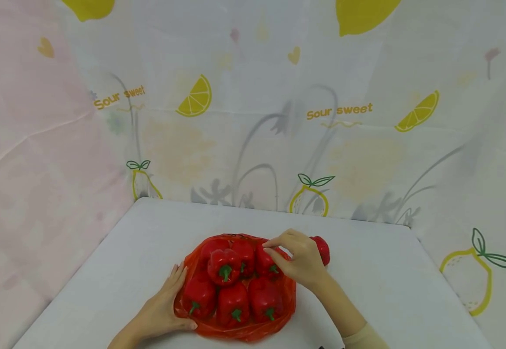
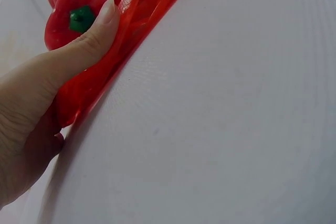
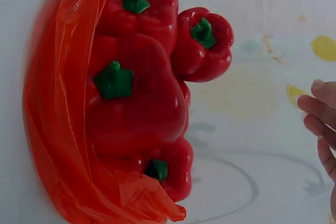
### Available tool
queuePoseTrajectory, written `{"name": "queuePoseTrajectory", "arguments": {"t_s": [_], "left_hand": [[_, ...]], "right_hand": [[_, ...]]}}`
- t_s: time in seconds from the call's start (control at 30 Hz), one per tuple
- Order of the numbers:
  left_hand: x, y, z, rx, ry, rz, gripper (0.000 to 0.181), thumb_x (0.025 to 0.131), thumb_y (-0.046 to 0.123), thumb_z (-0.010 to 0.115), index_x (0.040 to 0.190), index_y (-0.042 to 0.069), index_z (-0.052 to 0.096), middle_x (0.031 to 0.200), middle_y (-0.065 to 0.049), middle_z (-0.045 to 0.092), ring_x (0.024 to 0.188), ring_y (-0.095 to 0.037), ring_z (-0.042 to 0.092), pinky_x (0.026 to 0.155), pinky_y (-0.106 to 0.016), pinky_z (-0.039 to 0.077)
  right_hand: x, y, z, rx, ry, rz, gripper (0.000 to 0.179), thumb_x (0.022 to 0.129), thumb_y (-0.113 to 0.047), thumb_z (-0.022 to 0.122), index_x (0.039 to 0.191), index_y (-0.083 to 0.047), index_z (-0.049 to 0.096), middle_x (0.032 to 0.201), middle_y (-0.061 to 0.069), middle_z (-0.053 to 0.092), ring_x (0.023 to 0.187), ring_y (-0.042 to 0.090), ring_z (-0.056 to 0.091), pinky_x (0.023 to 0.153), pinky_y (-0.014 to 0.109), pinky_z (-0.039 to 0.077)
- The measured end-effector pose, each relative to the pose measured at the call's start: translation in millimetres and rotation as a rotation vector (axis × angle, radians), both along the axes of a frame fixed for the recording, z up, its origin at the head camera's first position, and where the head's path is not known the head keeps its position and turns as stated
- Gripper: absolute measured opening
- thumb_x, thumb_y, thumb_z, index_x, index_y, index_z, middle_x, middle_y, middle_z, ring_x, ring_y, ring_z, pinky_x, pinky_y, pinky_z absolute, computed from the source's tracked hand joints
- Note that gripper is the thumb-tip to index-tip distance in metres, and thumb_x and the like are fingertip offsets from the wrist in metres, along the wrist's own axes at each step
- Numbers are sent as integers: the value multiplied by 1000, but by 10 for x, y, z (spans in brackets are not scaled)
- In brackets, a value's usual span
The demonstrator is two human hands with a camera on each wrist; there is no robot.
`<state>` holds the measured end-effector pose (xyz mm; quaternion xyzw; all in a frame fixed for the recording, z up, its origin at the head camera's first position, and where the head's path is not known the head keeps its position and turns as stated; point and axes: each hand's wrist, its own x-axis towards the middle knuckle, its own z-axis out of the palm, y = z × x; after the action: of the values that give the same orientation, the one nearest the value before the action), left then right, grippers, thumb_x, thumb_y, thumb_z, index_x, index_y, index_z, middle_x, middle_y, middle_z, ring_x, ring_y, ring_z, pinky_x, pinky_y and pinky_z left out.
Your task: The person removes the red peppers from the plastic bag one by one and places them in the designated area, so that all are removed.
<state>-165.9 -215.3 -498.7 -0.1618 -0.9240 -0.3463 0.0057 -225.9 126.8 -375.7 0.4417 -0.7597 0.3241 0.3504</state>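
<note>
Several glossy red bell peppers with green stems lie heaped in a thin red plastic bag point(image 1: 253, 333), its mouth spread wide. One bell pepper point(image 1: 225, 267) sits on top of the others. My left hand point(image 1: 161, 303) rests along the bag's left side with straight fingers, its thumb reaching round the front. In the left wrist view that thumb point(image 2: 86, 48) lies against the bag's edge, over a pepper. Above the right side of the heap hovers my right hand point(image 1: 298, 257), fingers loosely bent with nothing between them; the right wrist view shows its fingers point(image 3: 317, 111) apart from the peppers.
Another red bell pepper point(image 1: 321, 249) lies on the white table point(image 1: 388, 281) outside the bag, partly hidden behind my right hand. A pale cloth point(image 1: 253, 121) printed with lemons hangs behind the table and along its sides.
</note>
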Motion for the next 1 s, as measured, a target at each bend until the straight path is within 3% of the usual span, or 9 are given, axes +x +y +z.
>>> {"name": "queuePoseTrajectory", "arguments": {"t_s": [0.27,0.5,0.67,0.83,1.0], "left_hand": [[10,-13,7,1,6,1,130,58,64,81,151,-3,19,159,-19,11,144,-41,10,93,-67,40],[-1,-15,-7,22,88,-28,128,58,66,80,151,-2,24,158,-17,16,145,-35,10,95,-64,40],[-6,-1,8,37,85,-37,128,58,66,80,151,-1,24,159,-16,15,145,-36,9,96,-65,39],[7,7,18,36,93,-45,127,58,66,80,151,-1,23,159,-17,15,145,-37,8,94,-65,40],[12,10,9,29,122,-49,127,59,66,80,151,-1,24,158,-19,17,144,-37,10,95,-65,39]], "right_hand": [[3,-135,-8,-6,1,41,21,72,-4,80,90,-13,75,79,-6,70,71,11,61,57,17,49],[11,-165,-16,3,-7,41,6,86,-18,74,90,-14,74,78,-7,69,71,9,60,57,17,48],[-3,-185,-17,7,-8,52,19,92,-30,65,90,-14,74,79,-7,69,70,10,60,59,14,47],[-22,-244,-22,16,-8,65,6,85,-18,74,90,-14,74,78,-7,68,69,11,60,59,16,48],[-43,-342,-17,44,-3,65,16,76,-9,80,89,-15,73,78,-8,68,70,9,59,62,13,47]]}}
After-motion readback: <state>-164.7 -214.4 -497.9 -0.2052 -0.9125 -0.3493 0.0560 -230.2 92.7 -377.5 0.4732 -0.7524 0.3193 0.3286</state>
